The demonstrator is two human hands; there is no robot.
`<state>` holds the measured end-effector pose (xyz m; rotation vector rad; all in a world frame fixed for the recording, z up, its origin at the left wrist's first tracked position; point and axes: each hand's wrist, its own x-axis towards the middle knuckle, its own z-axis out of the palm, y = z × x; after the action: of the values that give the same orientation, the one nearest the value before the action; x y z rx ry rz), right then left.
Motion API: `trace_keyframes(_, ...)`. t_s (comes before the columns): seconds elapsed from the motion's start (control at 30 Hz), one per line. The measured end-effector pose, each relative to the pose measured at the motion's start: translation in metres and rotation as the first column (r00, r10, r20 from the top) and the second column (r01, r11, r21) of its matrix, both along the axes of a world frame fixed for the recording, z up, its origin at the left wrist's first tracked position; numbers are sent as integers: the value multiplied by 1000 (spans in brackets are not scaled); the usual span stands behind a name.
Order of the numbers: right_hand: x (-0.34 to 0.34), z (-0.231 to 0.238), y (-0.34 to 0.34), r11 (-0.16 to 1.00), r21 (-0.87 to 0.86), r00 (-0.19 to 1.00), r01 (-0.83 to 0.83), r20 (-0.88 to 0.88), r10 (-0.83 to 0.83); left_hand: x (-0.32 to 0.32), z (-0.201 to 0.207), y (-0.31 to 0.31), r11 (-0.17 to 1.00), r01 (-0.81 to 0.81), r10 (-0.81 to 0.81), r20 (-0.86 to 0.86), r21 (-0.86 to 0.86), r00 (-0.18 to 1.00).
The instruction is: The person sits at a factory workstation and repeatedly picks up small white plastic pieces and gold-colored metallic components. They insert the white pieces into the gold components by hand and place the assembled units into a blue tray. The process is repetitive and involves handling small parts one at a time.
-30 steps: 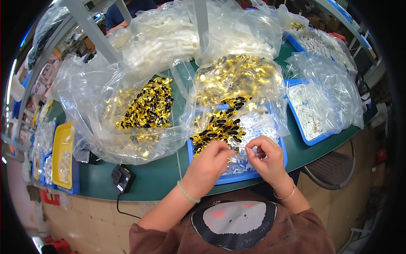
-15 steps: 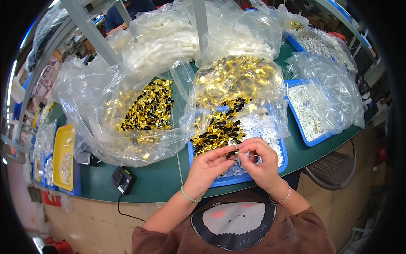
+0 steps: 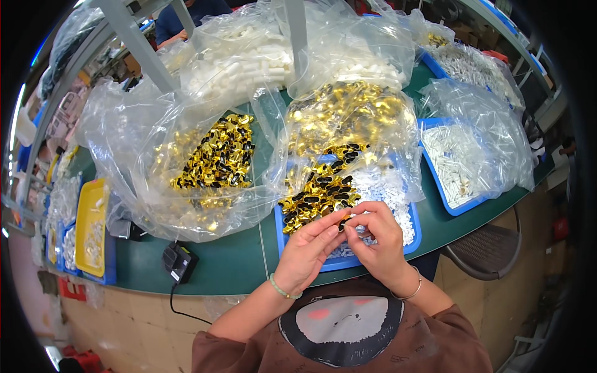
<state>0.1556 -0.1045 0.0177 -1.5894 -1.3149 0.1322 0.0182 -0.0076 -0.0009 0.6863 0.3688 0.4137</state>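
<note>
Over the front of a blue tray, my left hand and my right hand meet fingertip to fingertip. Between them they pinch a small black-and-gold piece, mostly covered by the fingers. Both hands are closed, thumbs against forefingers. Just beyond them, a heap of loose black-and-gold pieces fills the tray's left side. Small white plastic pieces lie along its right side and under my hands. Whether a white piece is also in my fingers is hidden.
Clear bags of gold pieces and white tubes cover the green table. A blue tray of white sticks stands right, a yellow tray left. A black device with a cord sits near the edge. Another person is behind.
My fingers have drawn closer together around the black-and-gold piece, which now shows less. My left thumb has moved up toward it.
</note>
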Motion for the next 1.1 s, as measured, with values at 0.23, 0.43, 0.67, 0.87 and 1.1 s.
trace_keyframes(0.23, -2, 5, -2, 999, -34, 997, -16, -73, 14, 1, -1, -1, 999, -15, 15, 15, -33, 1000)
trace_keyframes(0.43, -3, -2, 2, 1000, 3, 999, 16, -36, -16, 2, 5, -2, 998, -27, 27, 14, -55, 1000)
trace_keyframes(0.67, -4, -6, 4, 999, 19, 999, 47, -16, -47, 2, -1, -3, 998, 12, -10, 25, -55, 1000)
trace_keyframes(0.87, -4, -5, 3, 998, -15, 995, 62, -76, -63, 2, -3, -5, 1000, 15, -15, 4, -19, 1000)
trace_keyframes(1.1, -4, 2, 1, 1000, -3, 991, 28, -130, -28, 0, -3, 0, 999, -4, 3, -11, -34, 1000)
